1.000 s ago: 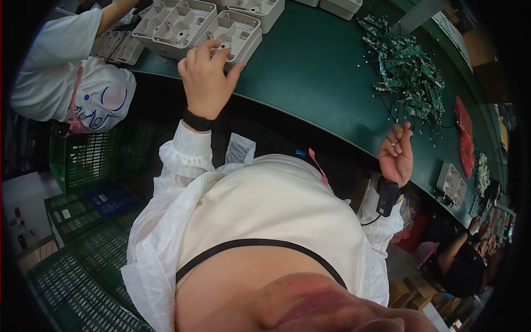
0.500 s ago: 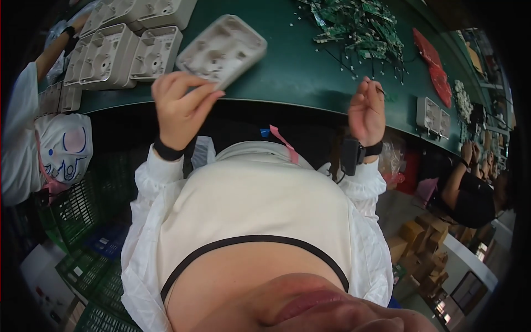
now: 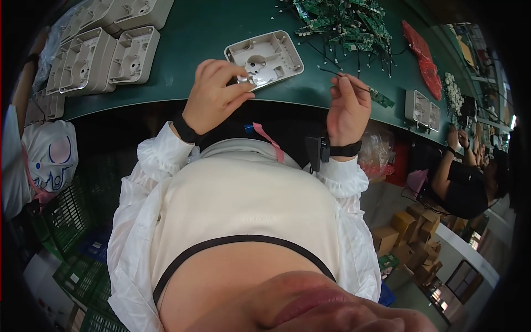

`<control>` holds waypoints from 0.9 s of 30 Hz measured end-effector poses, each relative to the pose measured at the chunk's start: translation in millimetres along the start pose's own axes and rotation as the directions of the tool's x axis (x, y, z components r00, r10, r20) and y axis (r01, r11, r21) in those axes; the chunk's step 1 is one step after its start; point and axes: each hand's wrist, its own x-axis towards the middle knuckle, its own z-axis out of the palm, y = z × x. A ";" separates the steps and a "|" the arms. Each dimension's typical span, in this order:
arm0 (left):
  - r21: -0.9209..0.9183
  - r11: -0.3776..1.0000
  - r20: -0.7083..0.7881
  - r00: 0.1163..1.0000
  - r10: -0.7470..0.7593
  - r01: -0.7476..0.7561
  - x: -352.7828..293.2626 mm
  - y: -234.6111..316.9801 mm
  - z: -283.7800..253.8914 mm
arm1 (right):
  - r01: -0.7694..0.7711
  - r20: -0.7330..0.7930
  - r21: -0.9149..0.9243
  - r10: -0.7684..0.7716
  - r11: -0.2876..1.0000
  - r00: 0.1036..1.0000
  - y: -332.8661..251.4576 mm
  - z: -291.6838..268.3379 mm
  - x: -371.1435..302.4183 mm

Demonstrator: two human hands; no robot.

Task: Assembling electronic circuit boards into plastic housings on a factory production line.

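Observation:
A pale grey plastic housing (image 3: 283,51) with molded compartments lies at the table's near edge, open side up. My left hand (image 3: 217,91) is closed at its near left corner, fingertips over the rim and thumb below. Something small and shiny shows between these fingers; I cannot tell whether it is part of the housing. To the right, my right hand (image 3: 349,108) pinches a thin black wire (image 3: 330,71) between thumb and fingers. A narrow green circuit board (image 3: 381,99) hangs at the wire's other end, right of the hand.
Stacked grey housings (image 3: 88,58) stand at the left. A heap of green circuit boards with wires (image 3: 345,27) lies at the back. Farther right are a red plastic bag (image 3: 423,58), two small housings (image 3: 422,108) and white parts (image 3: 453,94). Co-workers sit at both sides.
The housing has gone from tilted to flatter and turned, with my left hand still at its corner. My right hand has lifted slightly; the wire and small board now show clearly in it.

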 end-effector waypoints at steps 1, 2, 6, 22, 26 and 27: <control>0.005 0.999 -0.030 0.999 -0.035 0.036 0.1 2.1 0.0 | -0.015 -0.026 0.011 0.016 1.000 1.000 1.0 2.5 0.4; 0.009 0.997 -0.060 0.996 -0.071 0.072 0.0 3.8 0.1 | -0.031 -0.051 0.023 0.032 0.999 0.998 2.2 5.3 0.5; -0.039 0.964 -0.079 0.961 -0.266 0.264 4.0 -3.9 7.1 | -0.079 0.013 -0.044 0.080 0.996 0.997 4.9 28.9 -2.5; -0.154 0.946 -0.021 0.956 -0.293 0.287 13.2 19.4 2.9 | -0.019 0.160 -0.509 0.117 0.860 0.980 23.0 60.3 -10.2; -0.284 0.918 -0.014 0.956 -0.293 0.277 13.7 24.6 5.3 | 0.417 0.327 -0.676 -0.259 0.607 0.909 23.6 64.1 -10.8; -0.286 0.917 -0.012 0.956 -0.292 0.276 14.2 25.9 6.1 | 0.415 0.325 -0.679 -0.259 0.606 0.910 23.7 65.1 -13.3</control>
